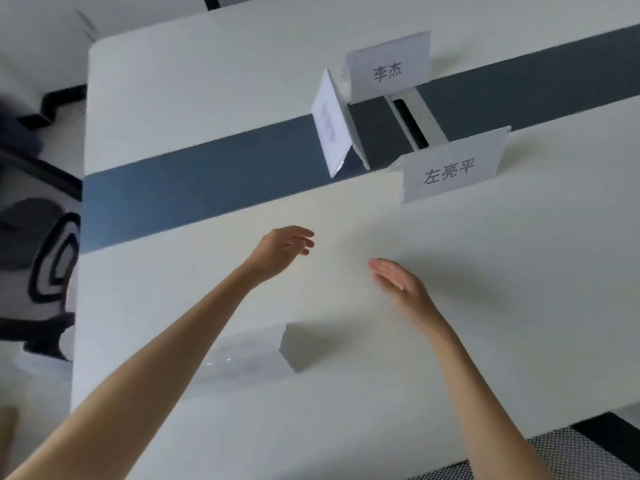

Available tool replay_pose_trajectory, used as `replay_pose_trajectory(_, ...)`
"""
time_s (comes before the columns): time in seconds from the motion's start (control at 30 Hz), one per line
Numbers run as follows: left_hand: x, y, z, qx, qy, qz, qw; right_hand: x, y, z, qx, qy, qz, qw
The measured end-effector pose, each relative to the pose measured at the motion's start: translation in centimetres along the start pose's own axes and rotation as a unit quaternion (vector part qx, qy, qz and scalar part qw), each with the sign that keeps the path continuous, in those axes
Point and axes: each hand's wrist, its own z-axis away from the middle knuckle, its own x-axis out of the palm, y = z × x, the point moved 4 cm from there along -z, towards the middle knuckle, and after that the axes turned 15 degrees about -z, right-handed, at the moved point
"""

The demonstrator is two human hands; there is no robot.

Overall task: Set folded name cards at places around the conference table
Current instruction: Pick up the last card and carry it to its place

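Taking the dark band (207, 181) across the tabletop (173, 98) as landmark, the left hand (280, 252) hovers just nearer than it, fingers loosely spread and empty, above a blurred folded card (263, 355) lying well nearer still. On the band an end-on card (332, 129) stands, its ridge running across the band, likely awaiting a seat. The right hand (398, 282), flat, open and empty, hangs nearer, while two lettered cards, the far one (388, 69) beyond the band and the near one (450, 168) at its near edge, lie ridge-along-band, faces readable from here.
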Motion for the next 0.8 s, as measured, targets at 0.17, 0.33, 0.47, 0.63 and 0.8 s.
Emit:
replay_pose_trajectory(0.17, -3.5, -6.4, 9.9, -0.038, 0.098, 0.033, 0.994, 9.9, 0.2, 4.2, 0.015, -0.207, 0.163, 0.965)
replay_pose_trajectory(0.33, -4.6, -11.5, 20.4, -0.088, 0.204, 0.139, 0.965, 16.3, 1.0, 5.6, -0.044, -0.254, 0.273, 0.927)
replay_pose_trajectory(0.47, -2.6, -15.0, 26.7, -0.138, 0.25, 0.212, 0.934, 17.5, 2.6, 4.9, -0.08, -0.178, 0.238, 0.951)
replay_pose_trajectory(0.63, 1.5, -18.0, 31.2, -0.179, 0.251, 0.276, 0.91, 16.4, 5.3, 5.4, -0.044, -0.068, 0.175, 0.981)
replay_pose_trajectory(0.8, 2.8, -19.1, 32.7, -0.189, 0.25, 0.304, 0.9, 17.4, 7.5, 7.4, -0.026, -0.054, 0.204, 0.977)
